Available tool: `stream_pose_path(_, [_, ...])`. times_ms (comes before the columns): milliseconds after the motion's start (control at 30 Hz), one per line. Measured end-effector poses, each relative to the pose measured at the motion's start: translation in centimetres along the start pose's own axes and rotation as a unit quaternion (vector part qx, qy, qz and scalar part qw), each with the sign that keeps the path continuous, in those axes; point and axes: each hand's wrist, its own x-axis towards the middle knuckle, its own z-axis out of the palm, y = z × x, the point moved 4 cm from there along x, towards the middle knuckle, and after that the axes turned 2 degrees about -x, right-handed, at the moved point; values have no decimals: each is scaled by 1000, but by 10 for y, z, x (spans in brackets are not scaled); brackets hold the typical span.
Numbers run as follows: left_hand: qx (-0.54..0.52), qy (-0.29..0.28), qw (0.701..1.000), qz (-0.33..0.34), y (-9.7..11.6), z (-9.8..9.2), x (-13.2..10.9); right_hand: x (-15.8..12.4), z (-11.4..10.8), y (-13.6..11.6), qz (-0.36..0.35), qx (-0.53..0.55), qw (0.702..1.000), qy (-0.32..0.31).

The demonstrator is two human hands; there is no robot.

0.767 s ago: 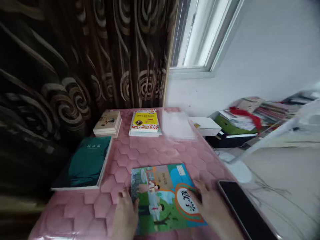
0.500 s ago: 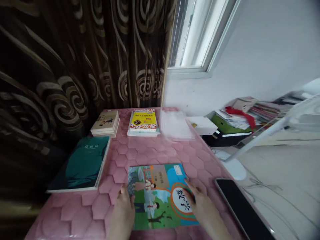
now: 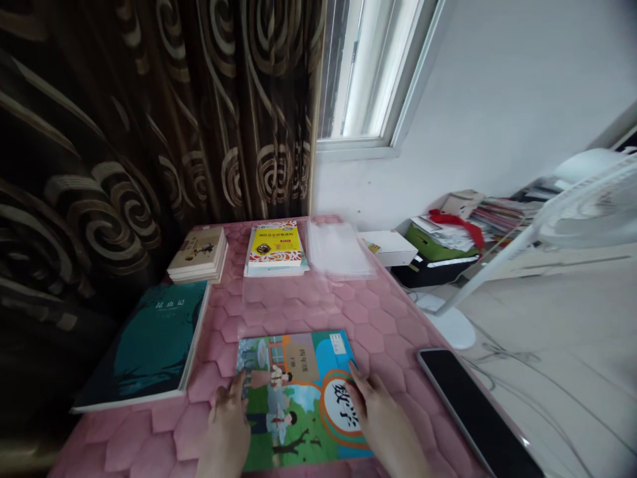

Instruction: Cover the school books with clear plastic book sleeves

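Observation:
A mathematics textbook [image 3: 303,392] with a colourful illustrated cover lies on the table in front of me, turned sideways. My left hand [image 3: 226,425] is at its left edge, with bent fingers against the side. On the opposite side, my right hand [image 3: 381,415] grips the right edge, its thumb and forefinger over the blue part of the cover. Under the book and around it, a clear plastic sheet [image 3: 279,299] seems to be spread; its outline is faint.
A large teal book [image 3: 154,345] lies at left, a stack of tan books [image 3: 199,252] behind it. Further back are a yellow-covered book [image 3: 275,245] on a pile and translucent sheets [image 3: 341,249]. A phone [image 3: 478,411] lies along the right edge; beyond stands a white fan [image 3: 497,265].
The view has shifted slightly, so most things sit further left in the picture. Both hands stay at the textbook's two sides, and the book looks unmoved on the table.

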Motion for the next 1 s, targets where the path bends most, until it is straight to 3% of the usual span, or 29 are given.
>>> stream_pose_path(133, [110, 68, 992, 13, -1, 1, -8, 1, 5, -1, -4, 6, 1000, 4])
stream_pose_path(233, [165, 86, 982, 39, 12, -8, -6, 2, 8, 0, -1, 3, 1000, 6])
stream_pose_path(300, [135, 56, 984, 101, 26, -16, 6, 2, 8, 1, -1, 7, 1000, 9])
stream_pose_path(400, [58, -36, 972, 223, 46, -21, 29, 2, 9, 2, 1, 19, 1000, 14])
stream_pose_path(500, [17, -87, 956, 279, 51, -16, 44, 3, 9, 4, 3, 31, 999, 21])
stream_pose_path(667, [0, -51, 956, 290, 45, -2, 46, 6, 8, 9, -9, 48, 997, 51])
stream_pose_path(833, [-13, -43, 955, 292, 46, -1, 44, 4, 7, 7, -6, 13, 999, 48])
stream_pose_path(1000, [-17, -42, 954, 295, 45, 0, 45, -1, -11, 2, -18, -26, 999, 39])
